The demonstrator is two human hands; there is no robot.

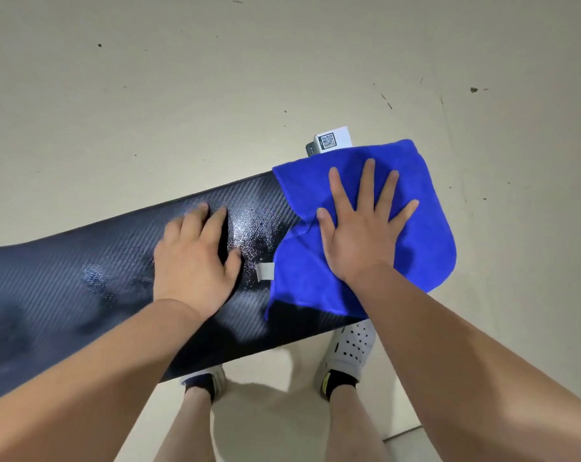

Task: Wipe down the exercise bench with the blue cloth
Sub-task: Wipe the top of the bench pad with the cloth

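Right hand (359,228): lay flat, fingers spread apart, palm pressed down on the blue cloth (425,235), gripping nothing.
Left hand (195,258): rested palm down on the bare bench pad, fingers loosely together, clamped on nothing.
Blue cloth: covered the right end of the exercise bench (82,275), its far and right edges hanging past the pad; a small white tag (265,271) showed at its left edge.
Exercise bench: dark, woven-textured, with wet sheen between the hands.
Beyond: a white QR label (332,140) peeked out behind the cloth; white shoe (349,348) on the pale floor (182,95).

Pale, scuffed concrete floor (215,95) all around; white perforated clog (349,348) planted on it, and a QR-coded white label (332,138) peeking out.
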